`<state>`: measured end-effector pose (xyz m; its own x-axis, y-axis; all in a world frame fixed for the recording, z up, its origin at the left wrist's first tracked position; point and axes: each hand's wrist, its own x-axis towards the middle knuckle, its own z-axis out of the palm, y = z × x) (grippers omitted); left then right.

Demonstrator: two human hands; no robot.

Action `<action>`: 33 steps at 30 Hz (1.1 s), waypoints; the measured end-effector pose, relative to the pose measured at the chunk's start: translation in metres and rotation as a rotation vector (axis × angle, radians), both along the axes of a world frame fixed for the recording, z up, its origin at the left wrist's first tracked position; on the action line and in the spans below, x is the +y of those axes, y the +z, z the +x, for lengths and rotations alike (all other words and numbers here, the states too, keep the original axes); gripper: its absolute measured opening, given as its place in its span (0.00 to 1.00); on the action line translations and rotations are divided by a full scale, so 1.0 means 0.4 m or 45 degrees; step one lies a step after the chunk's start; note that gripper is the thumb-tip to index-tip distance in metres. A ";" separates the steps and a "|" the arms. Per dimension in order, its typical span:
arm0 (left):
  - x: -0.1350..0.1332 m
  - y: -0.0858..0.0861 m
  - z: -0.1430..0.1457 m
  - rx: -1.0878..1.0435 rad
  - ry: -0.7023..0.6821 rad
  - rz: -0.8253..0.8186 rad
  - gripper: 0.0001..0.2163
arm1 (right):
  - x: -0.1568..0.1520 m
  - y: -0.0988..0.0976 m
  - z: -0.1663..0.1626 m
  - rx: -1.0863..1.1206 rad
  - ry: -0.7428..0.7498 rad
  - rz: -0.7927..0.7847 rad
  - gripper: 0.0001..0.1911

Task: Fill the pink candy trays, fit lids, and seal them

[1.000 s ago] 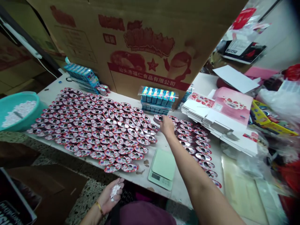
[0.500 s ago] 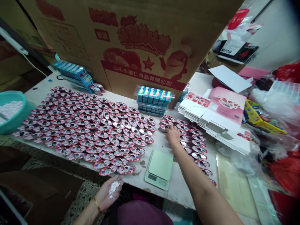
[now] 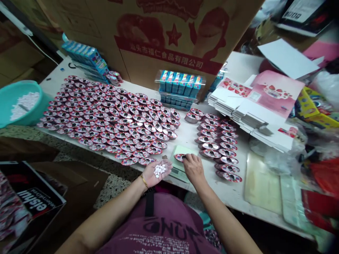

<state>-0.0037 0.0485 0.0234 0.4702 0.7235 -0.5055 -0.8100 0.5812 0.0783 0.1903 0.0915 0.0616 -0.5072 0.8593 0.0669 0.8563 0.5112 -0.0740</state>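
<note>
My left hand (image 3: 149,177), palm up with fingers stretched out, carries a small heap of white candies (image 3: 159,171) near the table's front edge. Just to its right, the fingers of my right hand (image 3: 194,169) are closed on the right end of a small oval red-and-white pouch (image 3: 180,157). That pouch is over the pale green kitchen scale (image 3: 182,149); whether it rests on it is hidden. Rows of similar upright pouches (image 3: 113,120) with dark openings on top cover the table to the left. More pouches (image 3: 210,145) stand in columns to the right.
A turquoise basin (image 3: 42,106) of white candies stands at the far left. Behind the pouches rise a large cardboard box (image 3: 137,60) and blue wrapped packs (image 3: 182,84). Flat white-and-pink cartons (image 3: 272,91) are stacked at right, beside a yellow display box (image 3: 315,109).
My right hand has come back from the right-hand pouches to the scale with one pouch. My left hand has moved right and up, its palm more open. The view has tilted down.
</note>
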 end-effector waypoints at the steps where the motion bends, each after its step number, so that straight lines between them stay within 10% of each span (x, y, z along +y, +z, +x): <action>1: -0.004 -0.004 0.006 0.002 -0.012 -0.009 0.13 | -0.019 -0.006 -0.010 0.037 -0.002 -0.001 0.10; 11: -0.108 -0.053 0.036 0.037 -0.237 -0.242 0.10 | -0.204 -0.055 -0.120 0.154 0.293 -0.416 0.11; 33: -0.060 -0.021 0.078 0.058 -0.256 -0.142 0.10 | -0.173 -0.062 -0.038 0.536 0.133 -0.396 0.08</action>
